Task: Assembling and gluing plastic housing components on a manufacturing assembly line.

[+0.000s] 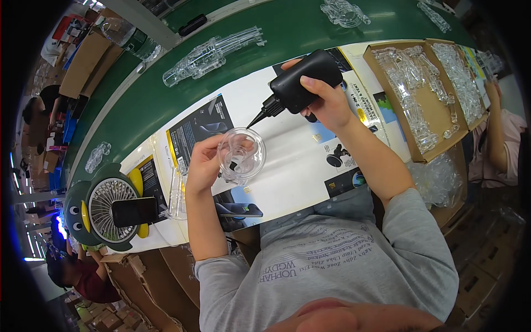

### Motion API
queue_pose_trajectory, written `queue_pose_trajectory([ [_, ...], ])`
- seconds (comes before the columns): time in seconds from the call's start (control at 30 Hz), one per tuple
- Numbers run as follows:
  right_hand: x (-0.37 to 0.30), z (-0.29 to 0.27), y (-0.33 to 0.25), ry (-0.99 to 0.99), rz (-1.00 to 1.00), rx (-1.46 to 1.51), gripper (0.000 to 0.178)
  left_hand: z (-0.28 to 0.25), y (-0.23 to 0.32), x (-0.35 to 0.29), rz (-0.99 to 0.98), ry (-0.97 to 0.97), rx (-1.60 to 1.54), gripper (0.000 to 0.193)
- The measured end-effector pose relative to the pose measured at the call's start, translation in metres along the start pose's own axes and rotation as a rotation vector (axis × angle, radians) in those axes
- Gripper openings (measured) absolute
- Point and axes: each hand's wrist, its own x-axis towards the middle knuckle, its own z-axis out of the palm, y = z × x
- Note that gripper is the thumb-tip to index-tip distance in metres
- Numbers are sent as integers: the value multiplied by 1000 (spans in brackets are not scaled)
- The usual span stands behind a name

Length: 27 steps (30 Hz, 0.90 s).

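Note:
My left hand [203, 165] grips a clear plastic part with a round, cup-like rim [255, 155], held above a printed cardboard sheet [282, 160]. Wrapped around a black squeeze bottle [301, 83], my right hand [327, 102] tilts it down to the left. The bottle's thin pointed nozzle [258, 118] reaches the upper edge of the clear rim; whether it touches cannot be made out. Some of my left fingers are hidden behind the part. Just left of that hand lies another clear plastic piece [176, 193].
A green penguin-shaped fan [105, 207] stands at the left with a phone [134, 212] before it. Assembled clear parts [213, 57] lie on the green tabletop [293, 25]. At right is a cardboard box [412, 149] of clear pieces; a co-worker's arm [495, 138] is beyond.

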Motion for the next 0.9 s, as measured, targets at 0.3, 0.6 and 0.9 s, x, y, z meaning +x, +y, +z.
queue_pose_trajectory([
  [0.3,-1,0,-1,-12,7,-12,33,-4,0,0,25,-131,-32,41],
  [0.6,-3,6,-4,-19,42,-81,38,2,7,0,-21,-199,-3,36],
  [0.9,-4,7,-6,-54,65,-89,41,3,10,-1,-103,-244,10,34],
])
